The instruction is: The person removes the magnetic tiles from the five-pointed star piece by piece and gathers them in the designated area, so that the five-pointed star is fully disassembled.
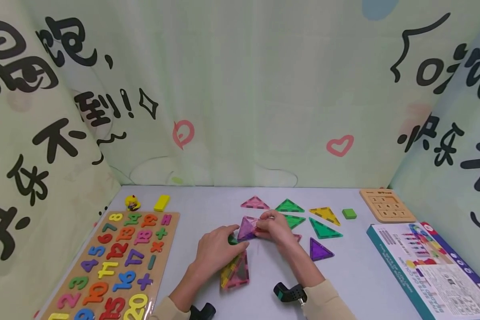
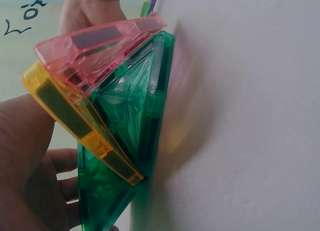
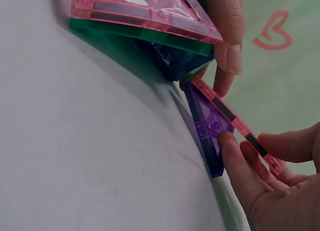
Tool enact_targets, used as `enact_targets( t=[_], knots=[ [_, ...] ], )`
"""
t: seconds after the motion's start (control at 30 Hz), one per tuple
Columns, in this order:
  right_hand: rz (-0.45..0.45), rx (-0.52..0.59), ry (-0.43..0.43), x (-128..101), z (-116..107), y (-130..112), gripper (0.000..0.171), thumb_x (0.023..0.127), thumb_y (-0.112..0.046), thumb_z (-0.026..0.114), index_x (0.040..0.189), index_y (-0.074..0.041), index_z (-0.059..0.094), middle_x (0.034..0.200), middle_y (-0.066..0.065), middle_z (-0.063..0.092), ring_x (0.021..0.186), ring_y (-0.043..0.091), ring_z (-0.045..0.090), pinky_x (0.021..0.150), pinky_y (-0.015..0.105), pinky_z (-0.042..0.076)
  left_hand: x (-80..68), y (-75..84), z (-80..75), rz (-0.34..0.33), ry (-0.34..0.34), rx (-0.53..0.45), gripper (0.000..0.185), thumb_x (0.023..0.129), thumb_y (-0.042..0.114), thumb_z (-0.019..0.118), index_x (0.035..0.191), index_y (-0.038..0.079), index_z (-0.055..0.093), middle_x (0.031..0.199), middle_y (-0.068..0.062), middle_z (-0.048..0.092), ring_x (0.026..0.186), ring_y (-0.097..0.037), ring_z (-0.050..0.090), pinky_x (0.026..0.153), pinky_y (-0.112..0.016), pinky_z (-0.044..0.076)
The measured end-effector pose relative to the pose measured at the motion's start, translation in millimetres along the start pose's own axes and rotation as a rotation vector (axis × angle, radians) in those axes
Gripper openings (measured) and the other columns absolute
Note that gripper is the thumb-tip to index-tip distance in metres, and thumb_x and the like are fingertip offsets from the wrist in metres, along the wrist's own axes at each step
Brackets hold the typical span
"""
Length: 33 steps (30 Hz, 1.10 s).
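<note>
At mid-table, the left hand (image 1: 216,249) grips a stack of translucent plastic magnetic triangle tiles (image 1: 236,269), pink, yellow and green, while the right hand (image 1: 274,227) pinches a glossy pink triangle tile (image 3: 235,123) against a purple one (image 3: 207,126). 6 loose triangles (image 1: 324,229) lie just beyond.

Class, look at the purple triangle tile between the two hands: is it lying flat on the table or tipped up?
Tipped up. The purple triangle tile stands on edge off the table, the right hand pinching it; the right wrist view shows it slanting.
</note>
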State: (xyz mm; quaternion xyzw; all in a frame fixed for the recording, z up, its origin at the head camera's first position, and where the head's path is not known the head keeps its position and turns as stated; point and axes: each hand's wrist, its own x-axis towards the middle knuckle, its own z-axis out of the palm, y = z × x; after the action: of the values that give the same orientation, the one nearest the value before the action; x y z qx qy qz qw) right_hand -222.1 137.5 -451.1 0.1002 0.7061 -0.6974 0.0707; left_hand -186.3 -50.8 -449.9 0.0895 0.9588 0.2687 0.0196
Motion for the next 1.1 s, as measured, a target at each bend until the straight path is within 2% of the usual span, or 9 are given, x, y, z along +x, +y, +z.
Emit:
enact_targets(
  t=[0.2, 0.43, 0.53, 0.67, 0.83, 0.97, 1.1],
  knots=[
    [-0.009, -0.032, -0.068, -2.8, 4.7, -0.1, 0.016, 0.093, 0.004, 0.055, 0.108, 0.005, 0.05, 0.079, 0.004, 0.052, 0.066, 0.014, 0.063, 0.068, 0.028, 0.06, 0.0, 1.1, 0.1, -0.013, -0.005, 0.006, 0.067, 0.084, 0.062, 0.066, 0.138, 0.022, 0.059, 0.134, -0.005, 0.065, 0.122, -0.029, 0.062, 0.1, -0.052, 0.048],
    [0.014, 0.012, -0.128, -3.8, -0.3, 1.3, 0.014, 0.095, 0.003, 0.052, 0.109, 0.004, 0.049, 0.087, 0.008, 0.056, 0.073, 0.017, 0.064, 0.074, 0.032, 0.061, 0.8, 0.7, 1.1, -0.022, -0.014, 0.022, 0.066, 0.084, 0.062, 0.065, 0.136, 0.022, 0.061, 0.132, -0.005, 0.066, 0.121, -0.029, 0.062, 0.099, -0.052, 0.048],
    [0.002, 0.013, -0.085, -0.9, -3.9, 0.8, 0.016, 0.095, 0.001, 0.055, 0.11, 0.003, 0.051, 0.084, 0.007, 0.063, 0.071, 0.017, 0.067, 0.07, 0.03, 0.06, 1.0, 1.0, 1.2, -0.023, -0.017, 0.033, 0.065, 0.084, 0.062, 0.065, 0.136, 0.022, 0.061, 0.132, -0.005, 0.066, 0.121, -0.029, 0.062, 0.1, -0.052, 0.047],
    [-0.053, -0.016, 0.055, 5.7, -5.9, -0.9, 0.017, 0.092, -0.001, 0.063, 0.107, 0.003, 0.056, 0.076, 0.004, 0.069, 0.065, 0.013, 0.068, 0.061, 0.025, 0.055, 1.3, 2.0, 1.0, -0.028, -0.028, 0.061, 0.063, 0.085, 0.063, 0.064, 0.133, 0.022, 0.064, 0.129, -0.005, 0.068, 0.118, -0.027, 0.063, 0.098, -0.05, 0.049],
    [-0.109, -0.134, 0.149, 13.9, -3.5, 1.1, 0.017, 0.089, -0.004, 0.07, 0.101, 0.004, 0.061, 0.075, 0.009, 0.073, 0.059, 0.01, 0.066, 0.056, 0.023, 0.054, 1.4, 3.2, 0.6, -0.016, -0.051, 0.1, 0.057, 0.085, 0.064, 0.062, 0.125, 0.023, 0.07, 0.122, -0.005, 0.069, 0.108, -0.025, 0.065, 0.092, -0.047, 0.051],
    [-0.151, -0.259, 0.171, 17.5, -1.6, 3.0, 0.016, 0.088, -0.007, 0.072, 0.097, 0.003, 0.062, 0.073, 0.012, 0.073, 0.054, 0.01, 0.063, 0.052, 0.023, 0.052, 1.3, 2.8, 0.8, 0.021, -0.056, 0.141, 0.054, 0.088, 0.064, 0.059, 0.121, 0.024, 0.073, 0.121, -0.004, 0.07, 0.106, -0.024, 0.066, 0.09, -0.045, 0.052],
    [-0.178, -0.433, 0.167, 19.6, -2.1, 3.9, 0.017, 0.088, -0.012, 0.073, 0.094, -0.001, 0.061, 0.062, 0.007, 0.066, 0.047, 0.011, 0.055, 0.047, 0.023, 0.044, 1.2, 2.0, 1.6, 0.067, -0.055, 0.211, 0.05, 0.09, 0.064, 0.056, 0.118, 0.028, 0.074, 0.119, -0.002, 0.07, 0.103, -0.024, 0.067, 0.087, -0.044, 0.052]
  ],
)
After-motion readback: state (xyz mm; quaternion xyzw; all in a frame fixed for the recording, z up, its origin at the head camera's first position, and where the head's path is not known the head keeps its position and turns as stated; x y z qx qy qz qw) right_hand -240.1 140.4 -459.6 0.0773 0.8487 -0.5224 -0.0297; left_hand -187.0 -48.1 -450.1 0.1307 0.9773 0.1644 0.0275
